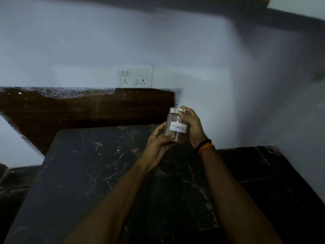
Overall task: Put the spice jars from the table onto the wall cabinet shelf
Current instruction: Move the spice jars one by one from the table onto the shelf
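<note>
A clear glass spice jar with a pale lid and a white handwritten label is held upright in the air above the dark marble table. My left hand cups its lower left side, thumb across the front near the base. My right hand wraps the jar's right side, fingers curled over the lid's edge. A dark and orange band sits on the right wrist. The underside of the wall cabinet shows as a dark strip along the top of the view.
A white switch and socket plate is on the pale wall behind the table. A brown backsplash runs along the table's far edge. A lower dark marble surface extends to the right.
</note>
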